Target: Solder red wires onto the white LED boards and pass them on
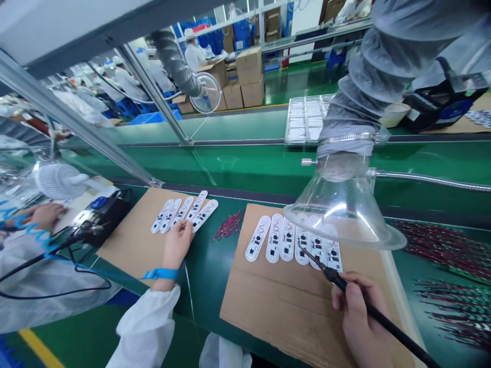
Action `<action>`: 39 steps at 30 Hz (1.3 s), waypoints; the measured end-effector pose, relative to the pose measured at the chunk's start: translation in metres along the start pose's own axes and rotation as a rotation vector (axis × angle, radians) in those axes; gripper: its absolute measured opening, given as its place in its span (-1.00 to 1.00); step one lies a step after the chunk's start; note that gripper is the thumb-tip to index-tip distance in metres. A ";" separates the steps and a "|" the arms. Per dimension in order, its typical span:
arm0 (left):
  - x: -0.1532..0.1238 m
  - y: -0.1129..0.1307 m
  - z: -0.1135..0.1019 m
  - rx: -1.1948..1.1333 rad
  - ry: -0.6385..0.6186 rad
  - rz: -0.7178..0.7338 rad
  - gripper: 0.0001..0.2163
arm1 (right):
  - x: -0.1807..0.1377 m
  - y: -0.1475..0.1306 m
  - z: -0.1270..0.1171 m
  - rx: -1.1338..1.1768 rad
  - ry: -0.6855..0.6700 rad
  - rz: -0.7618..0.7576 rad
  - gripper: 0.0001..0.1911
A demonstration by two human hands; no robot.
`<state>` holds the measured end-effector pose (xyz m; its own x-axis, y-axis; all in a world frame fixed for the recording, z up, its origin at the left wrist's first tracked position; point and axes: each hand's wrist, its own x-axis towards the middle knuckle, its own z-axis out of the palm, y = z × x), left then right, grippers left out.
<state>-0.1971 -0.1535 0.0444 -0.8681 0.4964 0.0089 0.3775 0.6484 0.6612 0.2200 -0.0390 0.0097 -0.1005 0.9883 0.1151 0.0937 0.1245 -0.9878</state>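
My right hand [362,312] grips a black soldering iron [374,309] like a pen. The iron's tip is at the lower part of the boards on the right cardboard, by a white, rounded strip-shaped circuit board [302,243]. Several such boards stand there in a row, partly seen through the clear fume hood [341,214]. On the left cardboard, my left hand [178,243], with a blue wrist strap [163,274], pinches the near end of the rightmost circuit board [205,214]. Several more boards [172,213] lie fanned out beside it.
Short red wires [229,226] lie between the two cardboard sheets [268,312]. Bundles of red and dark wires [441,250] are at right. A black box-shaped device [102,220] and a co-worker's hand [46,214] are at left. A white tray [307,120] sits beyond the green strip.
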 end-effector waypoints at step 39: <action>-0.112 0.106 0.067 -0.259 -1.069 0.648 -0.72 | -0.007 -0.015 0.026 -0.416 -0.451 -0.465 -0.94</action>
<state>-0.0387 -0.1015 0.0632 0.1867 0.9719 -0.1431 0.4545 0.0437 0.8897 0.1938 -0.0502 0.0205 -0.6066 0.7053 0.3669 0.2990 0.6300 -0.7167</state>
